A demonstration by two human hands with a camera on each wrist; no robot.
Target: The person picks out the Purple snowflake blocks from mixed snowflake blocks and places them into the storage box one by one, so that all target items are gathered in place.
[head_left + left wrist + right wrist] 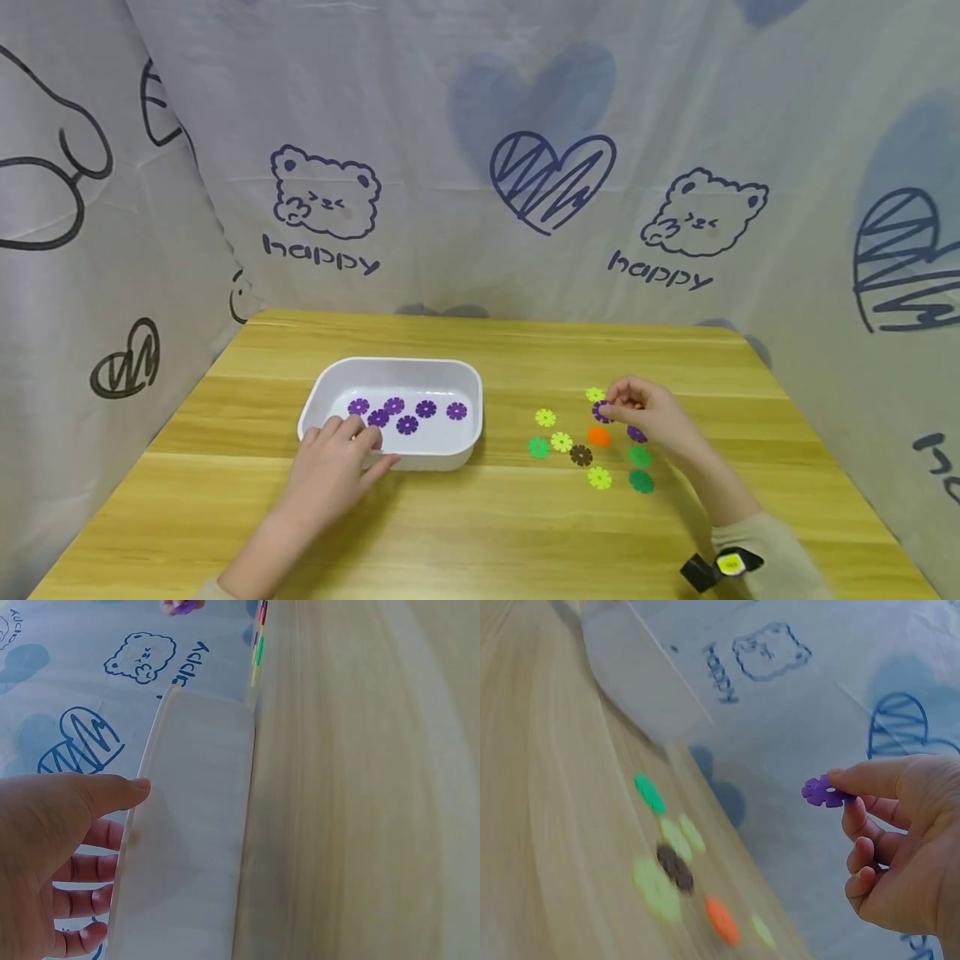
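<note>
My right hand point(651, 417) pinches a purple snowflake-shaped disc point(826, 792) between thumb and forefinger, raised above the table. Beneath and around that hand lie notched discs: yellow point(545, 417), green point(538, 447), brown point(581, 455), orange point(599, 436) and another purple one point(637, 434). The left hand point(336, 462) is at the near rim of a white tray point(442, 460), its thumb tip right at the edge and its fingers loosely bent over the rim. Inside the tray are several purple discs point(407, 425), spread over the bottom.
The wooden table point(480, 533) carries the tray on the left and the loose discs on the right. White curtains point(435, 208) printed with bears and hearts enclose the back and sides. A dark device with a yellow label point(731, 564) sits on the right sleeve.
</note>
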